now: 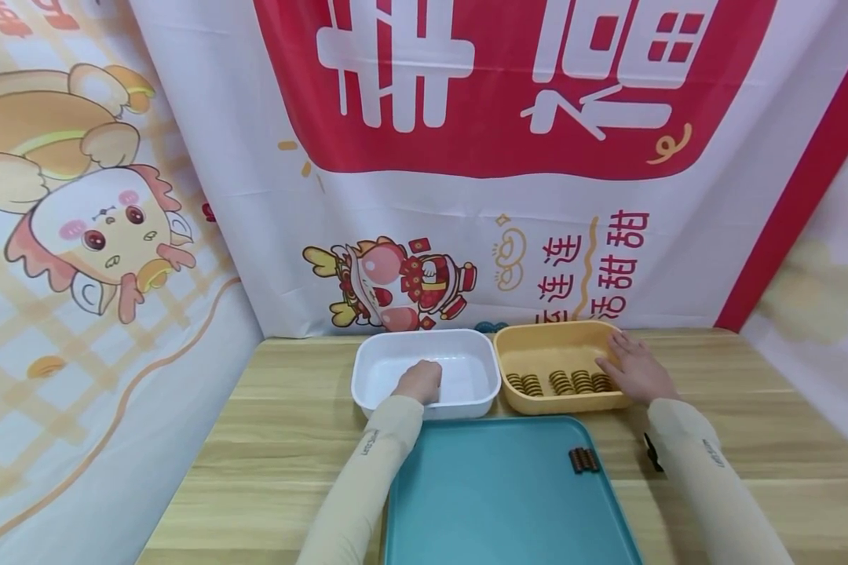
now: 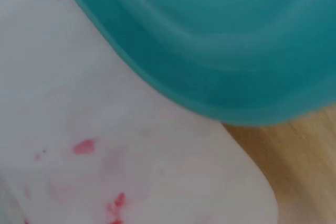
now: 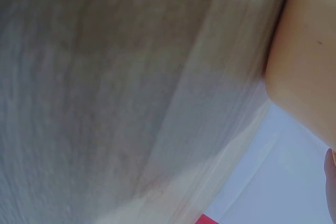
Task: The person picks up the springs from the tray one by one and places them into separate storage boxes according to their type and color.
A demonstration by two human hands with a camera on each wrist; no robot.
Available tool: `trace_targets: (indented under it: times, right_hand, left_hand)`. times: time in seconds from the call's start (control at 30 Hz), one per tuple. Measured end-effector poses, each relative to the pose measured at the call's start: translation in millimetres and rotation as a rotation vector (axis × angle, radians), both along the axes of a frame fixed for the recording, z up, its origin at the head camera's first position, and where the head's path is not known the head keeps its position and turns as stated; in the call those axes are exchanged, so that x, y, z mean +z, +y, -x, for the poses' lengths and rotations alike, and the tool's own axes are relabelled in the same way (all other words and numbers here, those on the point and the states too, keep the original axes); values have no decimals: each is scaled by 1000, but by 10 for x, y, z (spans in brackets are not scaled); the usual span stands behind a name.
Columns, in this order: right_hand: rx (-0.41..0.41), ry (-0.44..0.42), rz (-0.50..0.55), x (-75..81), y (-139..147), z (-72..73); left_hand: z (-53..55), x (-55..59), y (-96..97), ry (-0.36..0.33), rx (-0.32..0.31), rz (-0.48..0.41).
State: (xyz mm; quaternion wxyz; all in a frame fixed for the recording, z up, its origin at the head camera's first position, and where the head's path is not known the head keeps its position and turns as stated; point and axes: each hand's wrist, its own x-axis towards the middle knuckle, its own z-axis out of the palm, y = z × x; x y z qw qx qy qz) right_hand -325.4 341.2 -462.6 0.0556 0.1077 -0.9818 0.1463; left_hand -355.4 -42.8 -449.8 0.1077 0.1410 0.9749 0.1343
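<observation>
My left hand [image 1: 420, 381] reaches over the near rim into a white plastic bin [image 1: 469, 342], back of the hand upward. Its fingertips are hidden, and I cannot tell whether they hold anything. At the right end of a yellow-orange bin [image 1: 547, 345], my right hand [image 1: 636, 367] rests on the rim with fingers extended and the thumb toward the inside. Short rows of gold-and-brown ridged pieces [image 1: 581, 382] lie along this bin's near side. The bin's smooth outer wall [image 3: 310, 51] fills the upper right of the right wrist view.
A teal tray [image 1: 495, 494] lies in front of both bins, its rim [image 2: 173, 95] large in the left wrist view. Dark brown ridged pieces [image 1: 583, 460] sit near its right edge. The wooden table [image 1: 268, 439] ends at a printed cloth backdrop [image 1: 283, 259].
</observation>
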Motion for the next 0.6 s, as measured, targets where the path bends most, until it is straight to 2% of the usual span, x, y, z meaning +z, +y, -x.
trace_targets:
  times: [0.33, 0.6]
  right_hand:
    - [6, -2, 4, -1, -4, 9]
    - [15, 3, -1, -36, 25, 23]
  left_hand:
    - [12, -5, -2, 16, -12, 46]
    - [17, 17, -15, 32, -30, -34]
